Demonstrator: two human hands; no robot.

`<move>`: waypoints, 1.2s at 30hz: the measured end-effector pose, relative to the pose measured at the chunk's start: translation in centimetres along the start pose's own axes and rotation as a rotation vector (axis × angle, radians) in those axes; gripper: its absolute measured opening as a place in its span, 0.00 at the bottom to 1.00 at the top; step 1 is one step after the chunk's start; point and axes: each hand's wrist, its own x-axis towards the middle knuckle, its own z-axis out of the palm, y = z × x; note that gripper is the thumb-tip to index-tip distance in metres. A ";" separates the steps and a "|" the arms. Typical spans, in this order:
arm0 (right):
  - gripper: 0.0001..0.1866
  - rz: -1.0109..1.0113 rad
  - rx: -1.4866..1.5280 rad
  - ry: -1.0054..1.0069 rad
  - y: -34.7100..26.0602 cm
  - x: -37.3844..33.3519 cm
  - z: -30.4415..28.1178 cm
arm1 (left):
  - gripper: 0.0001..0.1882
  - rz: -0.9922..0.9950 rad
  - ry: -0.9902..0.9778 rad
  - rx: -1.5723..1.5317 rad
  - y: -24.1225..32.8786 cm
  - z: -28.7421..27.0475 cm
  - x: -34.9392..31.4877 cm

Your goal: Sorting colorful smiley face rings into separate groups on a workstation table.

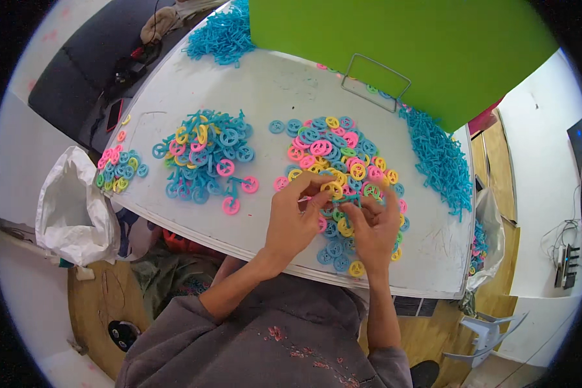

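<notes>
Two hands work over a pile of plastic rings

The left hand (291,223) fingers pinch a yellow round plastic ring (333,188); the right hand (376,226) fingers grip a blue plastic strip (346,200), both lifted clear of the white counter (271,84) for handling.

I see a yellow plastic wheel (333,189), flat and round with spokes, pinched at its rim above the table. A thin blue plastic piece (346,200) sits just at its 4 o'clock, touching it. Below both lies the mixed pile of wheels (333,155).

A small assembly workshop: a worktable (265,84) heaped with plastic wheel pieces (333,155), sack (71,207) beside.
</notes>
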 end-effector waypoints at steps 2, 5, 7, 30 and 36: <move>0.10 -0.228 -0.420 -0.017 0.4 0.2 -0.7 | 0.12 0.001 -0.026 -0.024 0.2 -0.1 0.0; 0.08 -0.338 -0.632 0.023 0.2 0.4 -0.6 | 0.13 0.018 -0.042 -0.021 0.7 0.0 -0.4; 0.07 -0.351 -0.648 0.038 0.3 0.4 -0.7 | 0.13 0.033 -0.037 -0.004 0.5 0.2 -0.6; 0.07 -0.151 -0.448 0.149 0.6 -0.4 1.3 | 0.09 0.057 0.037 -0.095 1.2 0.3 0.1; 0.10 -0.427 -0.684 0.089 1.1 0.2 0.2 | 0.07 -0.045 -0.144 -0.138 0.2 -1.4 0.6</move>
